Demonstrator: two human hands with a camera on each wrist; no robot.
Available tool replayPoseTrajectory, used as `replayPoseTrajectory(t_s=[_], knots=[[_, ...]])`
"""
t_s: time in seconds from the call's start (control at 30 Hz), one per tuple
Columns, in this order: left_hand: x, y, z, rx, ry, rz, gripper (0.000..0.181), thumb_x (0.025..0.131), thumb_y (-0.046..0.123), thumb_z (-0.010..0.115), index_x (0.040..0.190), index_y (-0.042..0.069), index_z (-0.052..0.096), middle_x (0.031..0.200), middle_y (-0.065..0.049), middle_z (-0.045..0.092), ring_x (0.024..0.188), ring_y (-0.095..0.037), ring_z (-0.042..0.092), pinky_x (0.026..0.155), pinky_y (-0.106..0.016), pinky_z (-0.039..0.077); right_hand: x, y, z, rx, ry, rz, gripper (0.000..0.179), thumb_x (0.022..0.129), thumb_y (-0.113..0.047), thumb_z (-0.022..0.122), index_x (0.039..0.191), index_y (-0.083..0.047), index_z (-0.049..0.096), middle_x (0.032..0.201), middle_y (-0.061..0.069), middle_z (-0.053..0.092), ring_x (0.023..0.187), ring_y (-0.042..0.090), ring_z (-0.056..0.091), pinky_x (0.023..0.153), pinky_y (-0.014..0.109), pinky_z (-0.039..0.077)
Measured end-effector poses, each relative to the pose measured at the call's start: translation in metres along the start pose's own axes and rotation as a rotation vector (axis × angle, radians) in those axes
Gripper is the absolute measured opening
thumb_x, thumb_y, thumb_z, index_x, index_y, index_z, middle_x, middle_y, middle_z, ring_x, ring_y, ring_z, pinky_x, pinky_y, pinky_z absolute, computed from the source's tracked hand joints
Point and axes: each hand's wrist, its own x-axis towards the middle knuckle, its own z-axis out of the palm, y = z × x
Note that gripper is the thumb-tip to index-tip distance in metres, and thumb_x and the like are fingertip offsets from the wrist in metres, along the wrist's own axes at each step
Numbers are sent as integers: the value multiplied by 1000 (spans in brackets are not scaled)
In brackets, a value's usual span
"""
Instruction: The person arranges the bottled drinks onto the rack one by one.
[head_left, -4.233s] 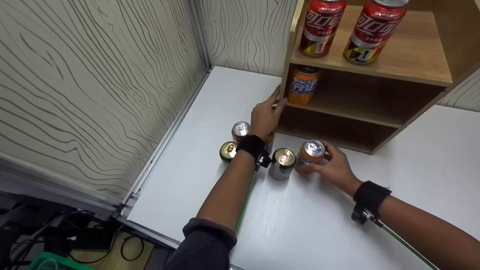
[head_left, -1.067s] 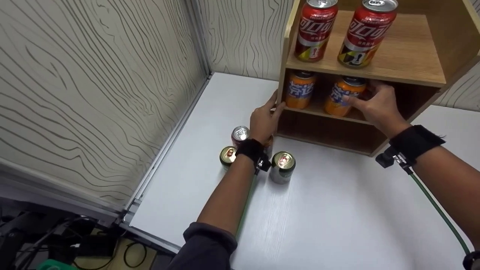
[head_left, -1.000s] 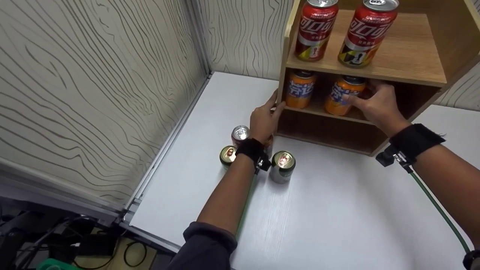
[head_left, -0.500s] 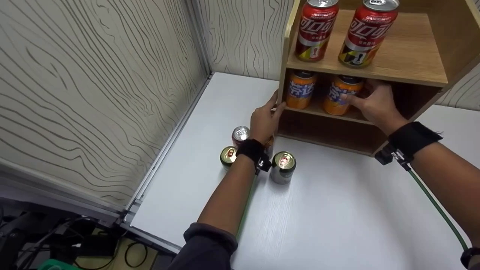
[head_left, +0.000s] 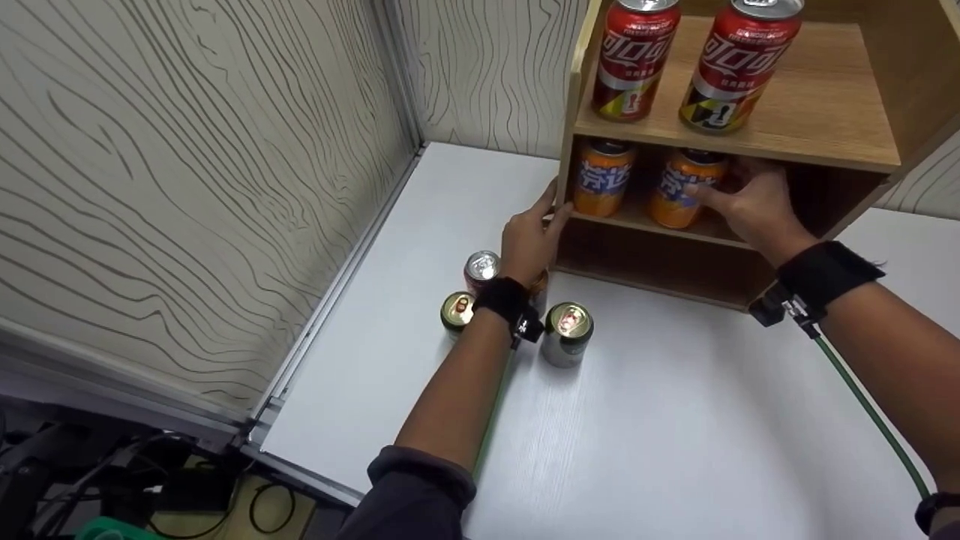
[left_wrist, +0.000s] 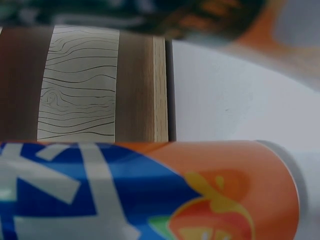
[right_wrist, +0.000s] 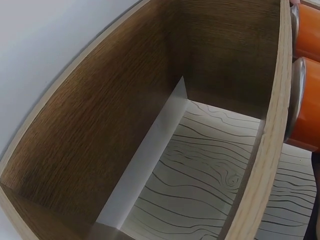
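On the middle level of a wooden shelf unit [head_left: 739, 142], my right hand [head_left: 757, 206] grips an orange Fanta can [head_left: 679, 191], thumb on its front; the other fingers are partly hidden behind it. A second Fanta can [head_left: 602, 180] stands upright to its left, a gap between them. My left hand [head_left: 529, 238] rests against the unit's left side, fingers extended along the outside and thumb at the front edge. Under the left wrist, another orange can [left_wrist: 210, 185] fills the lower left wrist view. In the right wrist view the bases of two orange cans [right_wrist: 307, 110] show above the bottom compartment.
Two red Coca-Cola cans [head_left: 637, 64] stand on the top level. On the white table [head_left: 637, 435], a silver-green can [head_left: 568, 337], a gold-topped can [head_left: 456, 311] and a silver-topped can [head_left: 481, 268] surround the left wrist. A patterned wall panel [head_left: 187, 187] borders the table's left.
My right hand has carried the orange Fanta can from the table up to the middle level, then shifted it slightly left. My left hand has stayed at the unit's side.
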Motion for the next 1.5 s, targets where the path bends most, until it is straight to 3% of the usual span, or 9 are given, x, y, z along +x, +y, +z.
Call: replayPoseTrajectory(t_s=[0.27, 0.5, 0.7, 1.5], knots=[[1, 0, -2, -5, -7, 5, 57, 107, 52, 54, 159, 28, 48, 125, -6, 79, 98, -16, 81, 87, -30, 63, 0, 3, 4, 25, 13, -24, 77, 96, -22, 79, 161, -20, 38, 160, 10, 49, 145, 20, 51, 123, 31, 42], [0, -1, -2, 2, -10, -10, 57, 107, 53, 53, 160, 31, 47, 130, -6, 76, 102, -15, 80, 87, -32, 64, 4, -5, 19, 29, 11, 39, 95, 89, -35, 86, 163, -27, 27, 164, 8, 40, 150, 25, 42, 131, 46, 31], [-2, -2, -1, -1, -17, -30, 57, 108, 53, 52, 160, 31, 45, 135, -7, 74, 104, -16, 80, 88, -32, 64, 5, -10, 23, -6, 12, 92, 98, 88, -41, 85, 164, -30, 23, 166, 8, 36, 153, 29, 39, 132, 49, 28], [-1, 3, -2, -19, -21, -12, 57, 107, 51, 54, 159, 29, 47, 129, -6, 77, 102, -15, 80, 87, -29, 63, 4, -12, 13, -38, 29, 15, 87, 92, -30, 84, 162, -25, 33, 164, 10, 40, 152, 29, 40, 132, 47, 29]])
